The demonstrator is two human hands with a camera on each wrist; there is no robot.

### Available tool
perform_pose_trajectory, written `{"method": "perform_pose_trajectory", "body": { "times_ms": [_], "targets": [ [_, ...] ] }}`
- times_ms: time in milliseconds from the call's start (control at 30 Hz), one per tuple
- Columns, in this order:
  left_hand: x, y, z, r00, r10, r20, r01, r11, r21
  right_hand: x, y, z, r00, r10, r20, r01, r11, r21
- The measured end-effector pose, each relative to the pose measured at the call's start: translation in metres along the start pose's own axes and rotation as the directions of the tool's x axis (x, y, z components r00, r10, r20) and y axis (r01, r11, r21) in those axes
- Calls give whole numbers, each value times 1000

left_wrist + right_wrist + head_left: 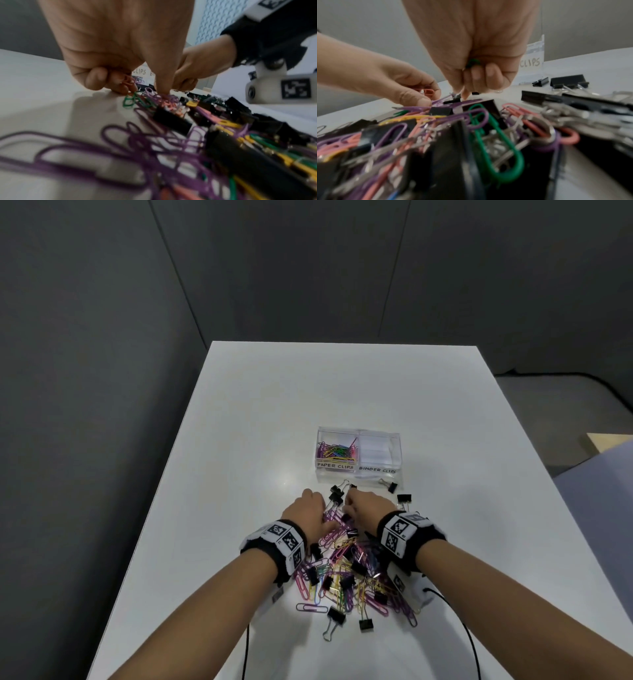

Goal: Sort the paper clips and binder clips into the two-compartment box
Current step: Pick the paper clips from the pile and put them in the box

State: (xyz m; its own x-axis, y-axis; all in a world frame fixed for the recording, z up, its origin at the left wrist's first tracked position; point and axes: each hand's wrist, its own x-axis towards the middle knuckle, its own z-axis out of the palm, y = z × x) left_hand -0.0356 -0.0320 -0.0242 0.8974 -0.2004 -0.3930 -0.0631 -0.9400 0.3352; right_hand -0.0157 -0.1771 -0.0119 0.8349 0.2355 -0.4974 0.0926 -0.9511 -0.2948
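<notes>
Coloured wire paper clips [342, 573] and black binder clips [336, 614] lie tangled in one heap on the white worktop [239, 440], at 6 o'clock from the clear two-compartment box [358, 455]. The box's left half already holds paper clips; its right half looks bare. The left hand [109, 44] has its grip curled round a pink paper clip [127, 79]. The right hand [481, 44] clenches a green paper clip [471, 62] while reaching down. The light, slippery wires probably snag each other, so pinch one loop end. Binder clips seem stiffer and heavier; take the black body.
</notes>
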Motion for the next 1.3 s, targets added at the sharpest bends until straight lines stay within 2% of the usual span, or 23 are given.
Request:
{"method": "perform_pose_trajectory", "body": {
  "times_ms": [133,367,467,600,867,1133,1300],
  "targets": [
    [2,-7,-1,999,33,10,-32,996,-81,-2,-4,0,999,-12,-37,9,996,-93],
    [-1,-20,-8,996,85,22,-80,985,-155,-4,13,-14,999,7,-45,-12,993,-114],
    [-3,-23,-12,1000,19,19,-18,998,-65,-12,21,-18,998,-43,-40,37,991,-126],
    [-5,-21,-15,999,-8,49,2,991,133,-17,22,-16,993,-107,40,114,961,-252],
    [-2,-7,-15,992,44,122,-60,990,129,-11,10,-5,995,-99,-13,92,961,-260],
    [-1,-11,-19,990,96,104,-110,984,139,-9,6,-4,996,-92,18,93,947,-306],
    [-2,-17,-22,987,128,95,-140,982,130,-8,5,-7,995,-74,61,87,964,-250]
  ]
}}
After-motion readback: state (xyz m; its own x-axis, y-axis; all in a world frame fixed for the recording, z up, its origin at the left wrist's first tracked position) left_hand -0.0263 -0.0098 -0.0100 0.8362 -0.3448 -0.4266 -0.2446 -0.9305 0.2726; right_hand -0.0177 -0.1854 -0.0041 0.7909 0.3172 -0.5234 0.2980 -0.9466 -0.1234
